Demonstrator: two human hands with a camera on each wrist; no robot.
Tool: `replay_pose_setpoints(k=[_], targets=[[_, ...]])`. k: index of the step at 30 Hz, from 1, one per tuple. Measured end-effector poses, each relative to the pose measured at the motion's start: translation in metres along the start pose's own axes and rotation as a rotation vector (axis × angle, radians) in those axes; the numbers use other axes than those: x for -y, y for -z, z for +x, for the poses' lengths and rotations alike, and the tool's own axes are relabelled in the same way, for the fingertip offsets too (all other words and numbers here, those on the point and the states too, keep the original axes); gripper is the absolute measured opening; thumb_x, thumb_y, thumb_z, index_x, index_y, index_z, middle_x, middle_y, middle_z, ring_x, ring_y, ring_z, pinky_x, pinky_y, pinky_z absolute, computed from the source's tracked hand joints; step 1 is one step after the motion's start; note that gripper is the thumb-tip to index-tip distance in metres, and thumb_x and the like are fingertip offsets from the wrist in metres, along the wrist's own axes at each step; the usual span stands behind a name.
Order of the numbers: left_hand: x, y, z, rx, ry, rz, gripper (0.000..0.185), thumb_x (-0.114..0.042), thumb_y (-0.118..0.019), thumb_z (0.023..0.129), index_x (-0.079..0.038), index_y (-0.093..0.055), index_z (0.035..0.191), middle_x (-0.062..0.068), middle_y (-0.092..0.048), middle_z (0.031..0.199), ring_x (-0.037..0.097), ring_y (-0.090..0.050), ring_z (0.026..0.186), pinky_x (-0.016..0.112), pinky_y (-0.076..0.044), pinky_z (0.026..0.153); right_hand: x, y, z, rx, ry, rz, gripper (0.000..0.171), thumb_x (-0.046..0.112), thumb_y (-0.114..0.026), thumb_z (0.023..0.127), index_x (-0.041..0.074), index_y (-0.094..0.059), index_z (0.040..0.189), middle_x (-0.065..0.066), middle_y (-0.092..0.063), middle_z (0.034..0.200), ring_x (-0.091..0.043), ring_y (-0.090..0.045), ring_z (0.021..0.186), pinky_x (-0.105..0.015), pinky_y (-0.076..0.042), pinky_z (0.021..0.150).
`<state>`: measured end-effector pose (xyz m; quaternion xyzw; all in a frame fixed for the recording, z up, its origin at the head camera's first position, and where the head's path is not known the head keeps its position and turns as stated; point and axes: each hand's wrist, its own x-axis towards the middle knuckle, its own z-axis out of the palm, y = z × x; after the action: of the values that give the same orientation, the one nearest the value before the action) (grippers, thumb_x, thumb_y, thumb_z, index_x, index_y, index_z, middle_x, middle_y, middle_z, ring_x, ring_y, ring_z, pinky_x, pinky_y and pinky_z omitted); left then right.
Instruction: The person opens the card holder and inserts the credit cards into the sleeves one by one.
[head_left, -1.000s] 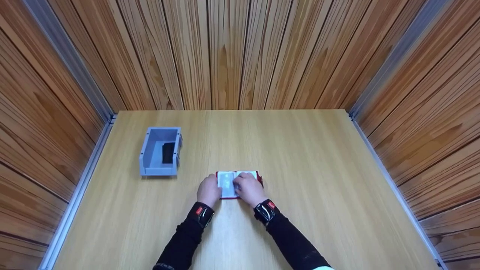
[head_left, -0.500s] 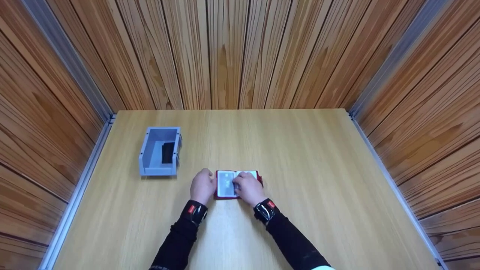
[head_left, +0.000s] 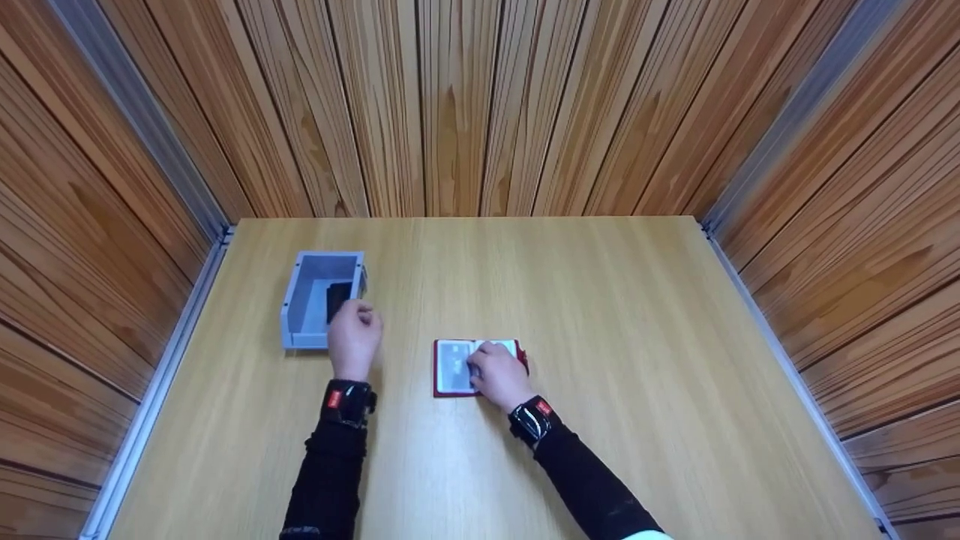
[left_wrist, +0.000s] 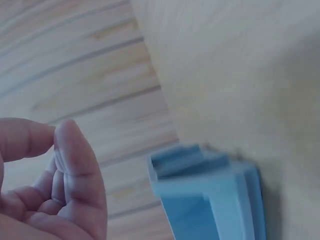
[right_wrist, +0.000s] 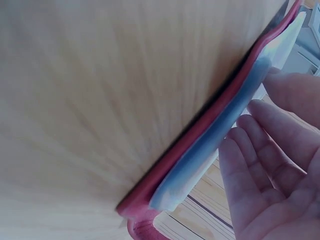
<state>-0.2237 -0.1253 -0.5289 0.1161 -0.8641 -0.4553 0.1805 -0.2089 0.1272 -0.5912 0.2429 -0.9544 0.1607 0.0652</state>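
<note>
An open red card holder (head_left: 453,367) with clear plastic sleeves lies flat on the table. My right hand (head_left: 501,373) rests on its right-hand page. In the right wrist view the fingers (right_wrist: 260,155) are fairly straight, their tips at the sleeves (right_wrist: 215,130), with the thumb near the far end. My left hand (head_left: 355,337) is over the near right corner of a blue-grey bin (head_left: 306,342). Its thumb and index finger (left_wrist: 75,150) meet at the tips with nothing visible between them, the other fingers curled. A black flat item (head_left: 337,296) in the bin is partly hidden by this hand.
The bin stands at the left of the wooden table (head_left: 615,315), its low front facing me. Wood-plank walls (head_left: 450,112) rise at the back and both sides, with metal rails (head_left: 169,367) along the table's side edges.
My left hand has left the card holder's left edge and moved left and forward to the bin. The right hand stays on the card holder.
</note>
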Motion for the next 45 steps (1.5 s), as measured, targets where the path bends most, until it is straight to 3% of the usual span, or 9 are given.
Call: replay_pose_setpoints(k=[4,8,14,22,31,45], targets=[[0.01,0.014,0.009,-0.11,0.043,-0.021,0.013,-0.004,-0.06,0.091,0.003,-0.065,0.101,0.019,-0.066,0.095,0.032,-0.062,0.088,0.043,-0.048,0.08,0.001,0.001,0.0,0.002,0.009,0.002,0.028,0.014,-0.081,0.077,0.008,-0.074,0.103,-0.006,-0.063,0.101,-0.024,-0.06,0.091,-0.035,-0.052,0.078],[0.023,0.022,0.019,-0.146,0.114,-0.007,0.015,-0.006,-0.059,0.093,0.004,-0.063,0.103,0.02,-0.066,0.095,0.034,-0.062,0.088,0.045,-0.048,0.08,0.001,0.001,0.001,-0.003,0.007,-0.003,0.028,0.014,-0.081,0.077,0.007,-0.074,0.103,-0.006,-0.064,0.101,-0.024,-0.06,0.092,-0.035,-0.052,0.079],[0.041,0.026,0.034,-0.067,0.182,0.068,0.022,-0.006,-0.057,0.094,0.007,-0.062,0.111,0.021,-0.064,0.101,0.036,-0.06,0.096,0.047,-0.048,0.085,0.0,-0.001,0.001,-0.015,0.01,0.002,0.028,0.013,-0.081,0.077,0.007,-0.074,0.103,-0.006,-0.063,0.099,-0.023,-0.06,0.089,-0.035,-0.052,0.078],[0.051,0.023,0.051,0.005,0.171,0.177,0.027,-0.006,-0.057,0.094,0.009,-0.061,0.116,0.027,-0.064,0.11,0.04,-0.059,0.106,0.05,-0.044,0.094,0.0,-0.001,0.0,0.002,-0.013,0.028,0.029,0.013,-0.082,0.077,0.006,-0.074,0.104,-0.006,-0.064,0.1,-0.023,-0.06,0.089,-0.035,-0.052,0.077],[0.058,0.014,0.058,0.009,0.202,0.246,0.025,-0.006,-0.06,0.093,0.006,-0.064,0.115,0.024,-0.065,0.111,0.04,-0.059,0.107,0.051,-0.046,0.092,0.0,-0.002,0.002,0.02,-0.012,0.02,0.031,0.015,-0.082,0.077,0.006,-0.074,0.105,-0.007,-0.064,0.102,-0.024,-0.061,0.092,-0.036,-0.052,0.082],[0.073,0.003,0.067,0.145,0.232,0.335,0.039,-0.013,-0.062,0.095,0.005,-0.058,0.129,0.028,-0.06,0.123,0.044,-0.056,0.114,0.057,-0.045,0.092,0.001,0.0,0.001,0.007,-0.006,-0.003,0.028,0.016,-0.081,0.079,0.008,-0.074,0.105,-0.005,-0.063,0.1,-0.023,-0.06,0.09,-0.035,-0.052,0.078]])
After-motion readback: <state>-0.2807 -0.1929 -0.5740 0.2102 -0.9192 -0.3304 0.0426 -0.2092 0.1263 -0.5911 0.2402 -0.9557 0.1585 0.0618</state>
